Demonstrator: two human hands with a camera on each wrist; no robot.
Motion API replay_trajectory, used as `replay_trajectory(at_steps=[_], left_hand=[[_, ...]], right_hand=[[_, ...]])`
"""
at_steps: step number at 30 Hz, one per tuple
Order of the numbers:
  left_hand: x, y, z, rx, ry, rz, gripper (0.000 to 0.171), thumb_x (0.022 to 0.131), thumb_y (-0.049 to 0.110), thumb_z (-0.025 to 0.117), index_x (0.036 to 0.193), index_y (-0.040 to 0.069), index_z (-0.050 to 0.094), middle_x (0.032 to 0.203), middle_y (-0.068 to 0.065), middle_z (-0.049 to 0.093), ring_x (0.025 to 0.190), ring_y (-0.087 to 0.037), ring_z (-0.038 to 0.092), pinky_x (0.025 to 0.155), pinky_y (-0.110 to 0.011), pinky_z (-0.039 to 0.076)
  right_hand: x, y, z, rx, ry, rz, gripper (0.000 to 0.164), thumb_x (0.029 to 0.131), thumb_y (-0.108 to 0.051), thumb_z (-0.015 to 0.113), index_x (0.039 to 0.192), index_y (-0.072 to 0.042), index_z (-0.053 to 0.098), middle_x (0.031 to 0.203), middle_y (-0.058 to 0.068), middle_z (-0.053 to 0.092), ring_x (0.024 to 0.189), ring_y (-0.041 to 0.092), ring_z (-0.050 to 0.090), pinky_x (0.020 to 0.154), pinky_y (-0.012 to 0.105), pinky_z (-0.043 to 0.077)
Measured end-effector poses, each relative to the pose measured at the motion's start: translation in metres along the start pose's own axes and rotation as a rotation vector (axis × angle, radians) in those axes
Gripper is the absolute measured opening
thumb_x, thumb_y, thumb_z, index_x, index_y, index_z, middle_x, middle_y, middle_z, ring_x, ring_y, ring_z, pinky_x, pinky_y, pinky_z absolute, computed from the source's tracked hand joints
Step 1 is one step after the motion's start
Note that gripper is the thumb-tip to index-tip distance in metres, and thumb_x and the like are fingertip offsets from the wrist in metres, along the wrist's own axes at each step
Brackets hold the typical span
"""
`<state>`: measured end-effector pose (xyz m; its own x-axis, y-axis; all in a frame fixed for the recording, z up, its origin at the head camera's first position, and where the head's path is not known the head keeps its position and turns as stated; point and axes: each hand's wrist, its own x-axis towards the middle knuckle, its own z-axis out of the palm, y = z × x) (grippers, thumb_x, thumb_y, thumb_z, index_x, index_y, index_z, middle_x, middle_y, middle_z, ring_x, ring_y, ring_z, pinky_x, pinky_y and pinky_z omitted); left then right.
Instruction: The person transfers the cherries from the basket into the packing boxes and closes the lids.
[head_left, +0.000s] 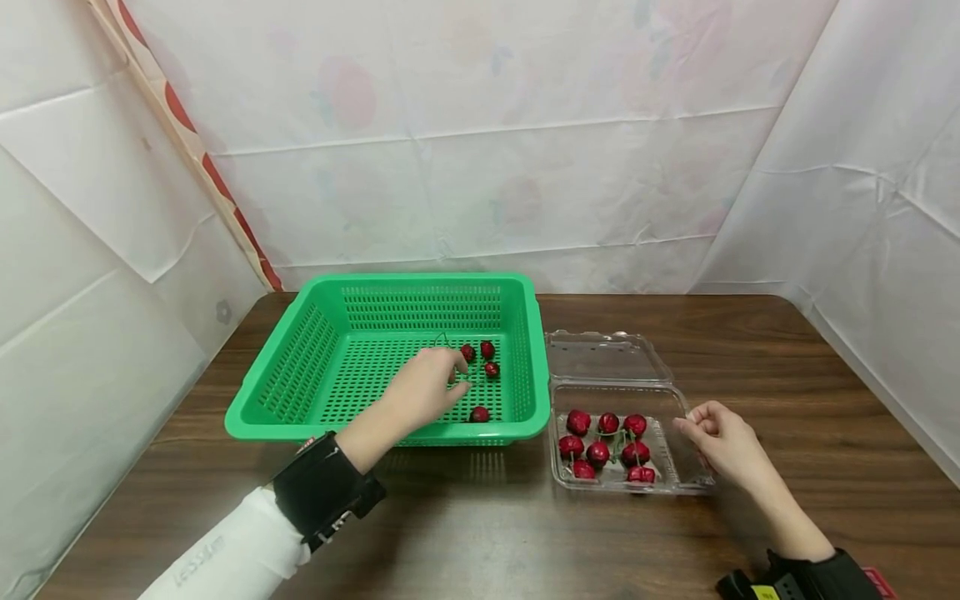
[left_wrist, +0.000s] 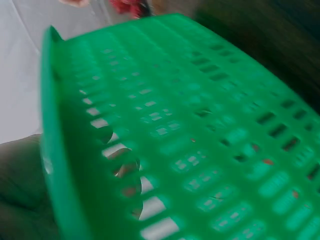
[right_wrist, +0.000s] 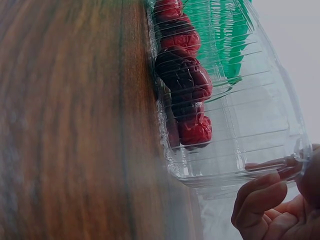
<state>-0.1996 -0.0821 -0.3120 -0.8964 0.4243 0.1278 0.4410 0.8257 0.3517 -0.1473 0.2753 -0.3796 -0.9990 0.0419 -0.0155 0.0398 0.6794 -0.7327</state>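
My left hand point(head_left: 423, 387) reaches over the front rim of a green perforated plastic basket point(head_left: 390, 432). Its thumb and index finger stand apart, with nothing visible between them. Just beyond the fingertips lie dark red cherries point(head_left: 487, 350) on the basket floor, and a single cherry point(head_left: 479, 414) sits nearer the front rim. In the left wrist view the basket wall point(left_wrist: 165, 100) partly hides the hand point(left_wrist: 20, 185). My right hand point(head_left: 723, 442) pinches the right rim of a clear plastic clamshell box point(right_wrist: 250, 130), which holds several stemmed cherries point(head_left: 597, 454).
The hinged lid point(head_left: 607, 358) of the box lies folded back, close to the basket's right side. Both containers stand on a dark wooden table point(head_left: 480, 533). White patterned sheeting point(head_left: 480, 167) hangs behind the table and along both sides.
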Motion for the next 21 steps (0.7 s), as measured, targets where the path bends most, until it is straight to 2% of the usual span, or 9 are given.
replay_trajectory(at_steps=[7, 10, 14, 17, 21], left_hand=[[0.003, -0.022, 0.001, 0.043, -0.093, -0.108, 0.029, 0.082, 0.015, 0.064, 0.104, -0.003, 0.06, 0.105, -0.017, 0.058, 0.086, -0.025, 0.056, 0.07, -0.035, 0.046], [0.003, -0.03, 0.003, 0.056, -0.128, -0.138, 0.031, 0.082, 0.016, 0.064, 0.105, -0.005, 0.06, 0.108, -0.018, 0.057, 0.091, -0.028, 0.056, 0.073, -0.037, 0.046], [0.004, -0.037, 0.006, 0.121, -0.183, -0.153, 0.028, 0.08, 0.019, 0.066, 0.095, -0.003, 0.06, 0.09, -0.014, 0.058, 0.082, -0.027, 0.054, 0.067, -0.036, 0.045], [0.003, -0.04, 0.01, 0.175, -0.244, -0.176, 0.029, 0.078, 0.024, 0.069, 0.088, 0.0, 0.058, 0.078, -0.01, 0.052, 0.073, -0.023, 0.051, 0.061, -0.034, 0.043], [0.003, -0.044, 0.013, 0.174, -0.301, -0.221, 0.035, 0.074, 0.028, 0.072, 0.089, 0.0, 0.057, 0.076, -0.008, 0.052, 0.069, -0.022, 0.052, 0.061, -0.033, 0.044]], right_hand=[[0.0, 0.001, 0.0, 0.0, 0.002, -0.006, 0.03, 0.09, -0.027, 0.052, 0.088, 0.002, 0.044, 0.052, 0.0, 0.043, 0.04, 0.012, 0.042, 0.039, 0.028, 0.038], [0.0, 0.0, 0.001, 0.007, 0.002, -0.006, 0.029, 0.09, -0.026, 0.053, 0.088, 0.002, 0.044, 0.052, 0.001, 0.043, 0.04, 0.012, 0.042, 0.039, 0.028, 0.038], [0.0, 0.0, 0.001, 0.009, 0.001, -0.004, 0.029, 0.09, -0.026, 0.053, 0.087, 0.002, 0.045, 0.052, 0.001, 0.043, 0.04, 0.012, 0.042, 0.039, 0.028, 0.038], [0.0, 0.0, 0.001, 0.006, 0.003, -0.004, 0.029, 0.09, -0.025, 0.053, 0.087, 0.002, 0.045, 0.052, 0.001, 0.044, 0.04, 0.012, 0.042, 0.039, 0.028, 0.038], [0.0, 0.0, 0.001, 0.003, 0.006, -0.006, 0.028, 0.09, -0.025, 0.053, 0.087, 0.002, 0.045, 0.052, 0.001, 0.043, 0.04, 0.012, 0.042, 0.039, 0.027, 0.038]])
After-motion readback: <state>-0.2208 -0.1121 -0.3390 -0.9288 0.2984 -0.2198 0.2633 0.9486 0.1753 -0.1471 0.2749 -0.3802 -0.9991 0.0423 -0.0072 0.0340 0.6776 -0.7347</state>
